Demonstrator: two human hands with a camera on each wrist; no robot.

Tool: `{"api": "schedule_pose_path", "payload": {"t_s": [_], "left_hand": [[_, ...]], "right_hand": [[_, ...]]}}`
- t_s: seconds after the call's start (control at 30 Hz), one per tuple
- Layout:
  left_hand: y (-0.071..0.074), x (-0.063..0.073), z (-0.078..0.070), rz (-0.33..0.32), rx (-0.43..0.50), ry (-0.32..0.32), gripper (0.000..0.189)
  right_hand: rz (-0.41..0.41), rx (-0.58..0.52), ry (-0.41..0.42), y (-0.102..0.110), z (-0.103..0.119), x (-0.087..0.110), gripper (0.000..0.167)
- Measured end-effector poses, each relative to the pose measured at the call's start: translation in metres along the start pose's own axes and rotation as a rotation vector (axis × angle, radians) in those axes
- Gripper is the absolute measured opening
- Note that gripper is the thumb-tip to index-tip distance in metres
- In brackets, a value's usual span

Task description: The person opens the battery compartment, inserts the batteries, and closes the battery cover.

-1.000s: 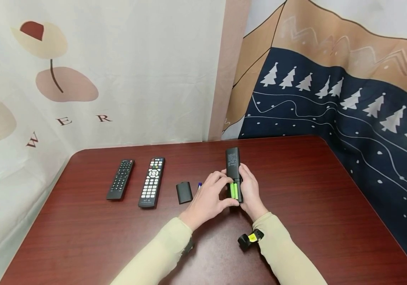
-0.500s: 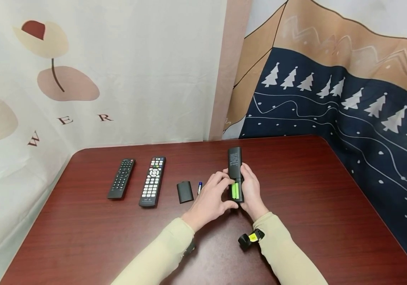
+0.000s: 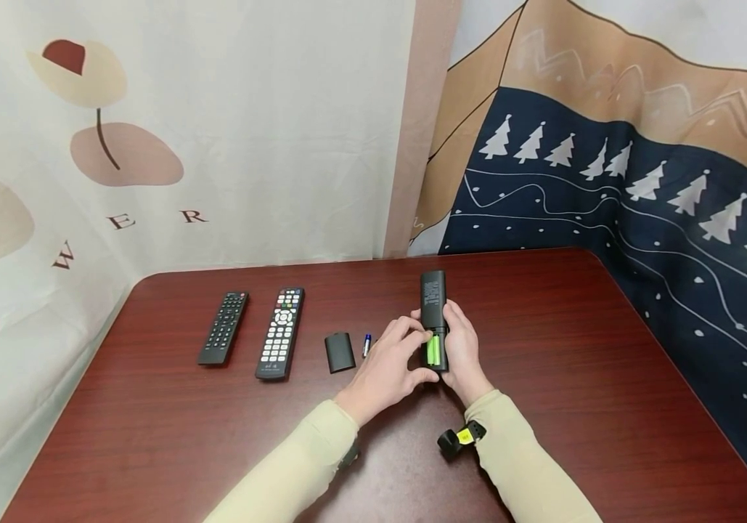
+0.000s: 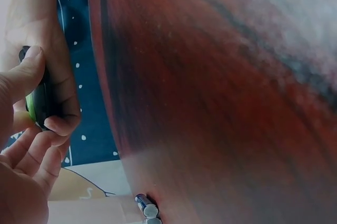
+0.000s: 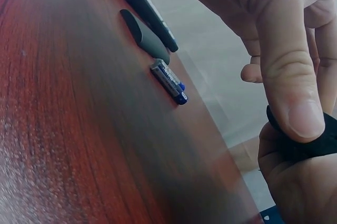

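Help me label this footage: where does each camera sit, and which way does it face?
Head: worn on the head, facing forward and down at the table; left hand, right hand, left sleeve and right sleeve show.
Left wrist: on that wrist, facing the held remote; both hands and the right sleeve show.
Right wrist: on that wrist, facing across the table past the held remote; both hands show.
Shared: both wrist views show the held remote and loose batteries.

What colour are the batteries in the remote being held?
Bright green; the batteries show best in the head view.
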State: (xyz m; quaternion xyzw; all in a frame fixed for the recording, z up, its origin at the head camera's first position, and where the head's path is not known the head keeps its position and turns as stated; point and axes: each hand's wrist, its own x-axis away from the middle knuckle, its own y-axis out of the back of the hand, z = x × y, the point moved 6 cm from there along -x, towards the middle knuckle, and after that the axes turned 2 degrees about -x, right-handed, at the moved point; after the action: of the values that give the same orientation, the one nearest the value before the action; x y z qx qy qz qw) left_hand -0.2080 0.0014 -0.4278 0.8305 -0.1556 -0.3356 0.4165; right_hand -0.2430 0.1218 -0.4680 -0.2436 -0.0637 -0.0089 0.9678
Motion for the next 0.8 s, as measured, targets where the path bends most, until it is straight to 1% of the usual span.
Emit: {"api": "schedule_pose_path", "payload": {"t_s": [0.17, 0.3, 0.43, 0.6, 0.8], "left_hand": [[-0.0006, 0.0011, -0.0001, 0.002, -0.013, -0.001, 0.055], [-0.001, 0.0015, -0.0006, 0.001, -0.021, -0.003, 0.054], [-0.0011, 0.0013, -0.0014, 0.007, -0.034, -0.007, 0.055], [-0.0029, 0.0005, -0.0037, 0.017, -0.107, -0.033, 0.057], [-0.0053, 0.0008, -0.0072, -0.013, -0.23, -0.105, 0.055]], "right_hand": [[-0.006, 0.0, -0.001, -0.0003, -0.0002, -0.0002, 0.042], [-0.005, -0.032, -0.003, -0.0014, -0.0002, -0.001, 0.041], [-0.007, -0.037, 0.003, -0.0014, 0.0002, -0.0015, 0.04], [-0.011, -0.02, 0.005, -0.0006, 0.0019, -0.0026, 0.041], [-0.023, -0.007, 0.012, -0.0006, 0.0048, -0.0034, 0.041]]}}
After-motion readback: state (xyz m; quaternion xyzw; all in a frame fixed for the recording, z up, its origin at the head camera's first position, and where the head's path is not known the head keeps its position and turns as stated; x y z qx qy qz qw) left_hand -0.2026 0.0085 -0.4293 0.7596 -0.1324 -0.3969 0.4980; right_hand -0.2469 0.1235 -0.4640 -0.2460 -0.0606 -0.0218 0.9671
